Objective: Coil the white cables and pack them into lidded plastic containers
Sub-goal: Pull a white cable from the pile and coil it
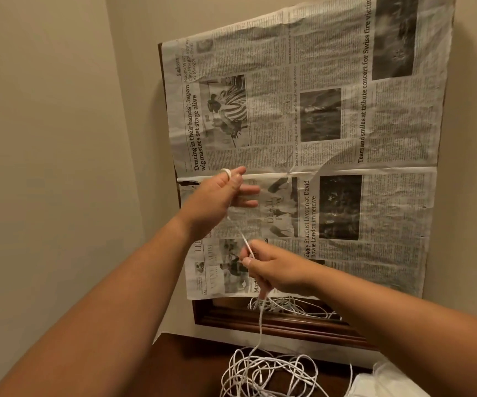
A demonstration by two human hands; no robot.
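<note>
1. Barely begun, judging by the heap below: only a few small turns of white cable (227, 172) wound round the forefinger of the left hand (223, 193), raised in front of the newspaper (303, 124) covering a wooden frame (274, 322).
2. Left hand: thumb and forefinger closed on those turns, other fingers held straight out.
3. Right hand (277, 270): lower, a little apart from the left, pinching the same cable between thumb and fingertips, with a short taut run between the two hands.
4. From the right hand, straight down to a loose tangle (271, 373) lying on the tabletop (191, 368), near its back edge.
5. Left to do, by the look of it: nearly the whole length to wind, then tidy into a coil and pack away.
6. No lidded container plainly in sight; only something white and crinkled (386, 379) toward the right edge of the tabletop, too cut off to name.
</note>
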